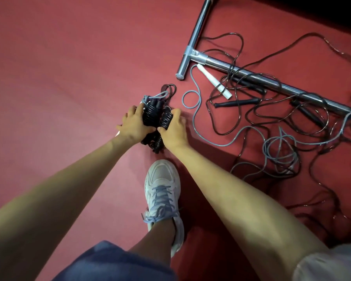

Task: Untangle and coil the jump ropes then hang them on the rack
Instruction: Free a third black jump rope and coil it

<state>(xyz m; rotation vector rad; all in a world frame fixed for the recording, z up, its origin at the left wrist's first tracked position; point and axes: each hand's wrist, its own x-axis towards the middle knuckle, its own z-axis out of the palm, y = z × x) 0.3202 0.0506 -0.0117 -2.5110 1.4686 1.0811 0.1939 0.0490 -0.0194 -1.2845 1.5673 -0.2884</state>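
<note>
A bundle of coiled black jump ropes (153,116) lies on the red floor, with a grey rope end looped over its top. My left hand (135,123) grips the bundle's left side and my right hand (173,128) grips its right side. To the right, a tangle of black ropes (272,116) and a grey rope (280,151) spreads over the floor. A white handle (214,81) and black handles (237,102) lie among them. The chrome rack base (221,64) rests on the floor at the upper right, with ropes draped across its bar.
My white sneaker (163,191) with blue laces stands just below the bundle. Bare red floor (59,67) stretches to the left and above. A dark area borders the top right corner.
</note>
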